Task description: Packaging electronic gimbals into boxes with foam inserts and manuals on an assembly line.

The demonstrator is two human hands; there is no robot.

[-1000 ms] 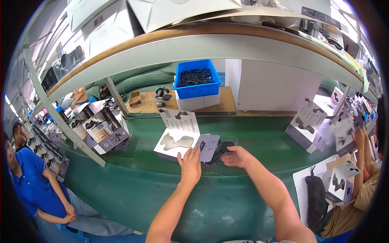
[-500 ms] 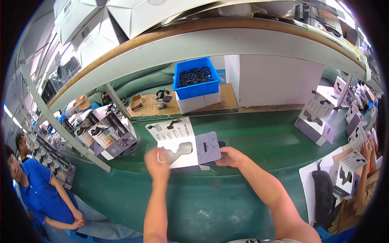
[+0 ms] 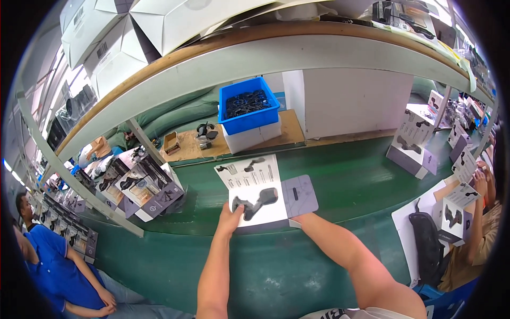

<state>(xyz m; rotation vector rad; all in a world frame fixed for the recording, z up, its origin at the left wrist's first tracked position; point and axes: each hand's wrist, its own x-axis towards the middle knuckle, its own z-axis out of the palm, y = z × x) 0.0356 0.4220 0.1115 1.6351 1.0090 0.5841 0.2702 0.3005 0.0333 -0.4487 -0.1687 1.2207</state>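
A white and grey-purple carton (image 3: 276,213) sits in front of me on the green work surface, its printed lid flap (image 3: 248,171) raised at the back. In its white face shows a dark, curved shape (image 3: 257,204), like a device lying in a cut-out or behind a window. My left hand (image 3: 229,219) grips the carton's lower left corner, thumb over the white face beside the dark shape. A grey-purple side flap (image 3: 300,194) sticks out on the right. My right hand (image 3: 303,219) reaches in beneath that flap, only its wrist end showing; the fingers are hidden.
A blue bin (image 3: 249,119) of small black parts stands on a white block behind. Several printed cartons (image 3: 146,186) stand at left, another open carton (image 3: 411,149) at right. An overhead shelf (image 3: 297,50) crosses above. People sit on both sides; a black pouch (image 3: 425,250) lies right.
The carton has shifted right. Its pale grey cut-out now shows a dark shape. My left hand has settled on the lower left corner; my right hand has gone out of sight under the side flap.
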